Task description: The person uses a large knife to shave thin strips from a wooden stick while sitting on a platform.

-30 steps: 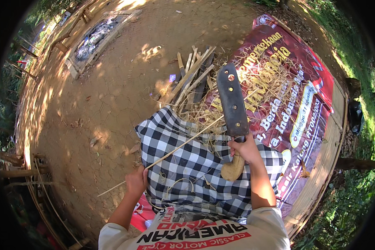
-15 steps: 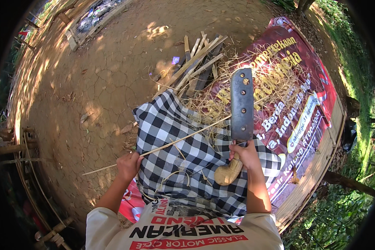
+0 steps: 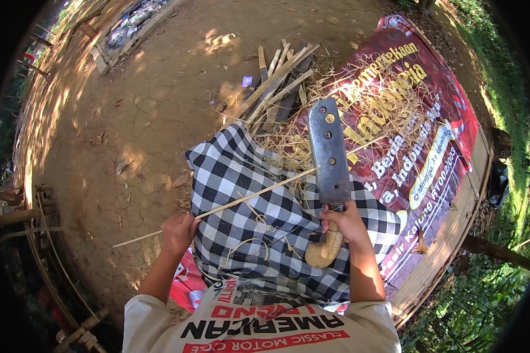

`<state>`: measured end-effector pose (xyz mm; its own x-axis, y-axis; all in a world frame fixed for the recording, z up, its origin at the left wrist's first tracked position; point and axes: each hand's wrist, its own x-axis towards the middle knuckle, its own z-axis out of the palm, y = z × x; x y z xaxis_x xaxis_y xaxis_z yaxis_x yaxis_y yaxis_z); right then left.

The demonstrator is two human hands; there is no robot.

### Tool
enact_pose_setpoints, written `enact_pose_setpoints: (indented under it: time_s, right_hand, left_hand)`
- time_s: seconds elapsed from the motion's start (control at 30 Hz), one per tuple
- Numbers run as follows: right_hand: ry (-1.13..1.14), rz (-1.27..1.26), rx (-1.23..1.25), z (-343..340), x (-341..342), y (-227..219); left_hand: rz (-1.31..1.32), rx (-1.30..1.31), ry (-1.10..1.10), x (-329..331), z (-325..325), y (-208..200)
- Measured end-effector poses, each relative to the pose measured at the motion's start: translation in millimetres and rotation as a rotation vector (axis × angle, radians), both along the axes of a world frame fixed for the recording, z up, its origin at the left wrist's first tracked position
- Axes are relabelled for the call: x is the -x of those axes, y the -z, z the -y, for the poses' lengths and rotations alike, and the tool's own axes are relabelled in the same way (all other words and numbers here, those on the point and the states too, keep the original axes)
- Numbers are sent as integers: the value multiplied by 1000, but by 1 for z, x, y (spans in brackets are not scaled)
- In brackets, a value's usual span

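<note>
My right hand (image 3: 344, 222) is wrapped round the neck of a large cleaver's curved wooden handle (image 3: 324, 252). The broad dark cleaver (image 3: 328, 154) points away from me, with several round holes down its blade. My left hand (image 3: 179, 230) pinches a thin pale bamboo strip (image 3: 250, 197). That strip slants across my lap up to the right and passes behind the blade, its far end showing beyond it. Beneath both lies a black-and-white checked cloth (image 3: 229, 176) over my legs, with a few curled shavings on it.
Split bamboo pieces (image 3: 282, 79) lie piled beyond the cloth. Heaped shavings (image 3: 383, 100) cover part of a red printed banner (image 3: 418, 194) on a bamboo platform (image 3: 439, 241) at the right. Cracked bare earth (image 3: 159, 117) spreads left, with a small purple packet (image 3: 247, 82) on it.
The cleaver has shifted slightly left and nearer to me, its blade now tilting a little left at the tip. My left hand and the strip have barely moved.
</note>
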<state>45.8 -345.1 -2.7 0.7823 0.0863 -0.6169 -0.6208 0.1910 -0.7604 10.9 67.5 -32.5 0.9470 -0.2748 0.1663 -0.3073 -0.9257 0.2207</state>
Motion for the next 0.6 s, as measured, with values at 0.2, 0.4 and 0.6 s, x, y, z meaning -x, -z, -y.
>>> enact_pose_setpoints:
  time_s: [0.2, 0.4, 0.6]
  right_hand:
    - [198, 14, -116, -10, -3, 4]
    - [-207, 14, -120, -24, 5, 1]
    - [57, 41, -84, -37, 2, 12]
  left_hand:
    - [-4, 10, -27, 4, 2, 12]
    - [0, 32, -10, 4, 1, 6]
    - [10, 20, -58, 8, 2, 19]
